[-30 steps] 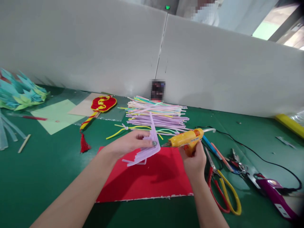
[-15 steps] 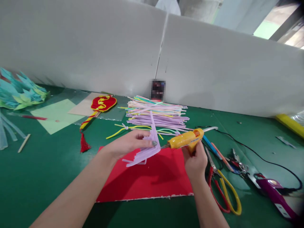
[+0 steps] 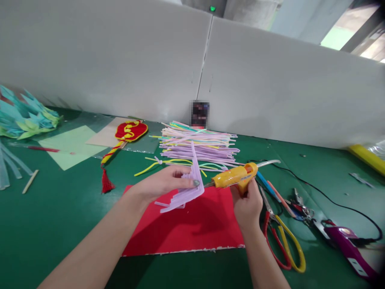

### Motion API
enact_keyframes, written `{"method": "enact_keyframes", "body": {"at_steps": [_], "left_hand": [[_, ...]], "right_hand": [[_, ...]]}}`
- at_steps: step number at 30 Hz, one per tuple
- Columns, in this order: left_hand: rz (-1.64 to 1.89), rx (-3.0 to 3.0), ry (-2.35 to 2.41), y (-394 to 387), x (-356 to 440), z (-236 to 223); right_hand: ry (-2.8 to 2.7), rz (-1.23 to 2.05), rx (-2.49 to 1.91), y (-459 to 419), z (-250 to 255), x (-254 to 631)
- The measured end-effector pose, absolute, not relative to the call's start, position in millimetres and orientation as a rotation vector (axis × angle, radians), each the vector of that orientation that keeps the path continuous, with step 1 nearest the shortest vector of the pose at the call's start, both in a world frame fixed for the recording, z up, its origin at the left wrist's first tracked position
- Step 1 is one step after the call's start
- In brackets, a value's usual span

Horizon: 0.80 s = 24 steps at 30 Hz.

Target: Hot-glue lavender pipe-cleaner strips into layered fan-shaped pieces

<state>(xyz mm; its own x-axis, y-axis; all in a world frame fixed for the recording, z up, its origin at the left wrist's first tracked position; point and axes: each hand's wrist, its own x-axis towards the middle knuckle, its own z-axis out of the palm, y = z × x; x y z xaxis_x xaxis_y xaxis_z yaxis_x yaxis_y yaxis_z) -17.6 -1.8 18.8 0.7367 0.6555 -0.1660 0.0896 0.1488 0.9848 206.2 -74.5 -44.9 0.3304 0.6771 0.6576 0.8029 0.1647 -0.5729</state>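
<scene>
My left hand (image 3: pixel 168 182) pinches a set of lilac pipe cleaners (image 3: pixel 188 194), bent into angles and lying side by side, above a red sheet (image 3: pixel 192 233). One end sticks up past the thumb. My right hand (image 3: pixel 248 204) grips a yellow hot glue gun (image 3: pixel 233 176) by its handle. Its metal nozzle is at the bent corner of the lilac pipe cleaners; whether it touches, I cannot tell. A clear glue stick (image 3: pixel 269 162) pokes out of the gun's back. Behind the hands lies a pile of pastel pipe cleaners (image 3: pixel 198 146).
Right of my right hand lie scissors (image 3: pixel 282 241) with red and yellow handles, a bunch of keys (image 3: pixel 303 208) and a purple-handled tool (image 3: pixel 349 245). To the left are a red fan-shaped ornament (image 3: pixel 130 131) with a tassel, and a green paper (image 3: pixel 75 146). A white partition (image 3: pixel 105 60) stands behind.
The glue gun has moved slightly left, bringing its nozzle to the corner of the lilac pipe cleaners. The glue stick sticks out farther behind. My left hand has barely moved.
</scene>
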Motion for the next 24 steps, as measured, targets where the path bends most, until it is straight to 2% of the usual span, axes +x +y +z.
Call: {"method": "enact_keyframes", "body": {"at_steps": [24], "left_hand": [[0.408,1.439,0.643,-2.8,-15.8,22.9]], "right_hand": [[-1.35,-0.107,-1.563,-72.9,-48.5,207.4]]}}
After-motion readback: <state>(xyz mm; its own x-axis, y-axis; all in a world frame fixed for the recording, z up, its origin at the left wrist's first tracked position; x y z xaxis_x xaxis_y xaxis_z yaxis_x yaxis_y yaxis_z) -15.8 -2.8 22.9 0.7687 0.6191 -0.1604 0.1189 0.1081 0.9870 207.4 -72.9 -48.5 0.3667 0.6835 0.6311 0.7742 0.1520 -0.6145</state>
